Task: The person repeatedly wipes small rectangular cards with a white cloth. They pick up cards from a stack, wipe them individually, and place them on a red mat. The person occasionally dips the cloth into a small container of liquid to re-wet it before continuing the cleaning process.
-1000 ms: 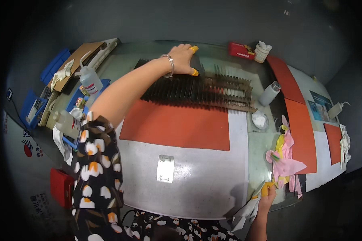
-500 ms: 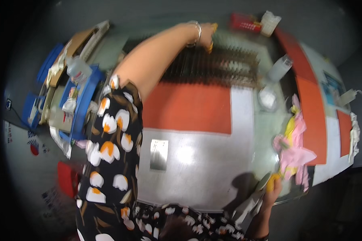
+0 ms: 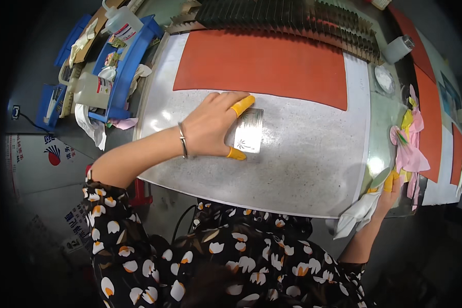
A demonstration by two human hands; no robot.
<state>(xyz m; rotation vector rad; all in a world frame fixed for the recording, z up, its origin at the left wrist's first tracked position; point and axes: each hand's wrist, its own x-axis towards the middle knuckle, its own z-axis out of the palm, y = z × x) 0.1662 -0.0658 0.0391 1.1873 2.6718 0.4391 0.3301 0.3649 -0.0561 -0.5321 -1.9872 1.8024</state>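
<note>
My left hand (image 3: 210,126), with yellow finger cots on thumb and forefinger, spreads around a small shiny metal plate (image 3: 250,134). The thumb lies by the plate's near edge, the forefinger by its far edge; firm contact cannot be made out. A starburst-like mark and fine lines show on the plate, which lies on a grey-white work sheet (image 3: 297,154). At the right front edge, my right hand (image 3: 387,192), also wearing yellow cots, is closed on a white cloth (image 3: 358,213). A greyish-green oval end (image 3: 380,178) sticks out above the cloth; its kind is unclear.
An orange-red mat (image 3: 262,64) lies beyond the plate, before a slotted rack of dark plates (image 3: 272,18). Blue trays (image 3: 126,72) and bottles (image 3: 123,23) stand left. Pink and yellow cloths (image 3: 410,149), a small round dish (image 3: 384,79) and a bottle (image 3: 398,49) are right.
My left hand has come back from the far rack to the metal plate. My right hand still holds the cloth. The whole view has shifted, bringing the rack toward the top edge.
</note>
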